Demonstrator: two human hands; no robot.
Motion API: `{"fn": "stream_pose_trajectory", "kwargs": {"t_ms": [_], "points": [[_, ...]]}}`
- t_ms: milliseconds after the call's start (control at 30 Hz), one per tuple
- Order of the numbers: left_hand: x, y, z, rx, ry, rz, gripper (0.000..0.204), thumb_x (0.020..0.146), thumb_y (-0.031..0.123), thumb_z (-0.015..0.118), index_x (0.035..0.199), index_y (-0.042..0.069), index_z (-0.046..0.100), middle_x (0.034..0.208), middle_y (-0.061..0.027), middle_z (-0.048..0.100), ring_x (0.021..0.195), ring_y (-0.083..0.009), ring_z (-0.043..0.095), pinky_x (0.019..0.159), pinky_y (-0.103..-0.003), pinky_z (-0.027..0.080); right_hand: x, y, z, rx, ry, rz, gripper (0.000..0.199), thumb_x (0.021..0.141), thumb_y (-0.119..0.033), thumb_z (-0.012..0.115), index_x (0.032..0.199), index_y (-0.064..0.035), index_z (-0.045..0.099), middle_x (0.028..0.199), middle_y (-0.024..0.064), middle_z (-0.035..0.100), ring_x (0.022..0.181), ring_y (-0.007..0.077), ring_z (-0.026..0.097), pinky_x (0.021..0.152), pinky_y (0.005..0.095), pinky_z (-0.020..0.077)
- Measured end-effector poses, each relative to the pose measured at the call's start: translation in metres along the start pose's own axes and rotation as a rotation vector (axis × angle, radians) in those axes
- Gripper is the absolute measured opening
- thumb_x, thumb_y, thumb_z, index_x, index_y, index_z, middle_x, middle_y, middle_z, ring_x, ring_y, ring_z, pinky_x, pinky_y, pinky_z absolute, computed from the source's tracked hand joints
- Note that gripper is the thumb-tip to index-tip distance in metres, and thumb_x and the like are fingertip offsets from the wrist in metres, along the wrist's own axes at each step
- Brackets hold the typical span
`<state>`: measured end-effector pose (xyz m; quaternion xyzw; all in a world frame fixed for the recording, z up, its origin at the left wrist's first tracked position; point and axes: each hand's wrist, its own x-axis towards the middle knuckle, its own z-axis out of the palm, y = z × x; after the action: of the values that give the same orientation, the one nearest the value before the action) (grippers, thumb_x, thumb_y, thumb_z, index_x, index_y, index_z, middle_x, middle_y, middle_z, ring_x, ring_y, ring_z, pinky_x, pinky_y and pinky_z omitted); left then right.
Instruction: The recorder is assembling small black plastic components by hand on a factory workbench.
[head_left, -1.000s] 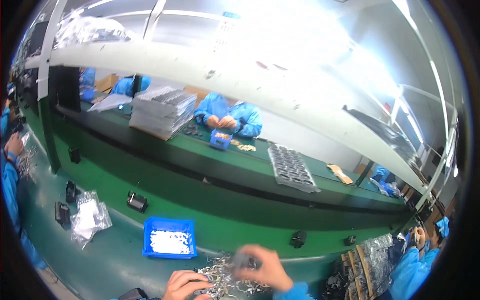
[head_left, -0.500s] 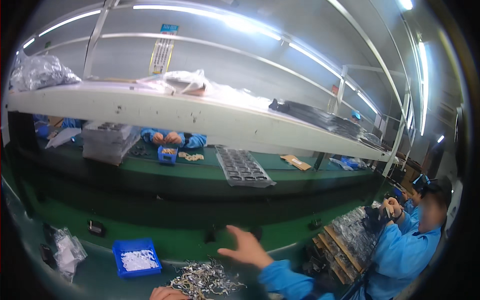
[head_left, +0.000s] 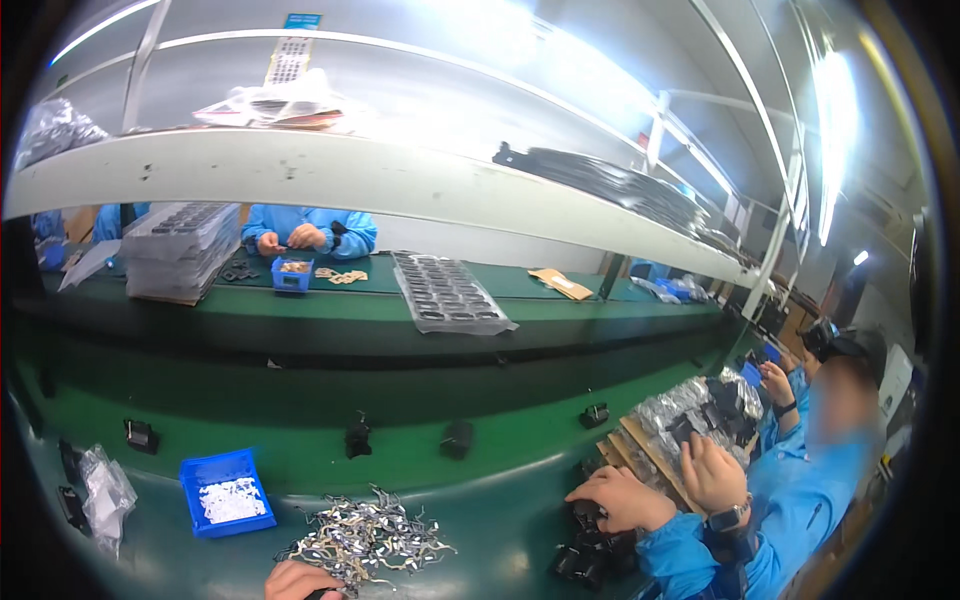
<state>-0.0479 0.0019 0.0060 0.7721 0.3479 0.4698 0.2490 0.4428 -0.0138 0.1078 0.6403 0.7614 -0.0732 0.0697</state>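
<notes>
Curving over black parts [head_left: 583,563] on the worktop [head_left: 500,510], the right hand [head_left: 622,500] was well apart from the left hand [head_left: 300,580], beside the wires [head_left: 370,537]; whether either gripped anything could not be told.

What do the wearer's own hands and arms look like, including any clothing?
Both the left hand and right hand are ungloved. A wrinkled, light blue sleeve covers the right forearm to about the wrist; no left sleeve is in view.
</notes>
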Motion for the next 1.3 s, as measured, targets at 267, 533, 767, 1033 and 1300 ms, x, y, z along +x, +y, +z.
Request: {"fn": "stream_pose_trajectory", "kwargs": {"t_ms": [267,533,767,1033,1300], "points": [[0.020,0.028,-0.004,0.008,-0.028,0.092,0.009,0.088,0.002,0.075,0.097,0.000,0.072,0.097,-0.0165,0.070,0.092,-0.0371,0.067,0.083,-0.043,0.053,0.010,-0.014,-0.018,0.051,0.190,-0.067,0.042,0.084,-0.019,0.080,0.125,-0.0166,0.074,0.116,0.0098,0.073,0.118,0.0307,0.063,0.103,0.0431,0.0470],[0.019,0.013,0.007,-0.040,0.031,0.041,0.008,0.091,0.005,0.075,0.098,0.002,0.075,0.098,-0.0136,0.075,0.093,-0.0324,0.070,0.085,-0.041,0.054,0.051,-0.108,-0.024,0.595,0.351,-0.091,0.040,0.092,-0.023,0.080,0.126,-0.0043,0.073,0.102,0.0165,0.078,0.087,0.0220,0.073,0.081,0.0337,0.0595],[0.017,0.005,0.011,-0.034,0.096,-0.023,0.009,0.092,0.005,0.074,0.100,0.002,0.075,0.097,-0.0126,0.074,0.091,-0.0319,0.068,0.082,-0.040,0.053,0.072,-0.203,0.024,0.714,0.087,-0.282,0.031,0.098,-0.028,0.075,0.120,-0.0054,0.077,0.104,0.0158,0.079,0.085,0.0234,0.078,0.077,0.0333,0.0617],[0.012,-0.004,0.003,-0.079,0.186,-0.158,0.011,0.093,0.004,0.074,0.103,0.002,0.074,0.101,-0.0136,0.074,0.090,-0.0327,0.067,0.078,-0.040,0.053,0.079,-0.240,0.057,0.582,-0.055,-0.581,0.030,0.090,-0.026,0.078,0.109,-0.0029,0.077,0.104,0.0174,0.072,0.094,0.0393,0.069,0.085,0.0458,0.0556],[0.014,-0.017,0.005,-0.001,0.101,-0.024,0.012,0.091,0.006,0.075,0.101,0.002,0.073,0.096,-0.0146,0.070,0.085,-0.0355,0.063,0.076,-0.044,0.051,0.082,-0.241,0.069,0.918,-0.013,-0.733,0.034,0.087,-0.023,0.082,0.114,-0.0056,0.072,0.099,0.0110,0.069,0.082,0.0293,0.066,0.077,0.0390,0.0549]]}}
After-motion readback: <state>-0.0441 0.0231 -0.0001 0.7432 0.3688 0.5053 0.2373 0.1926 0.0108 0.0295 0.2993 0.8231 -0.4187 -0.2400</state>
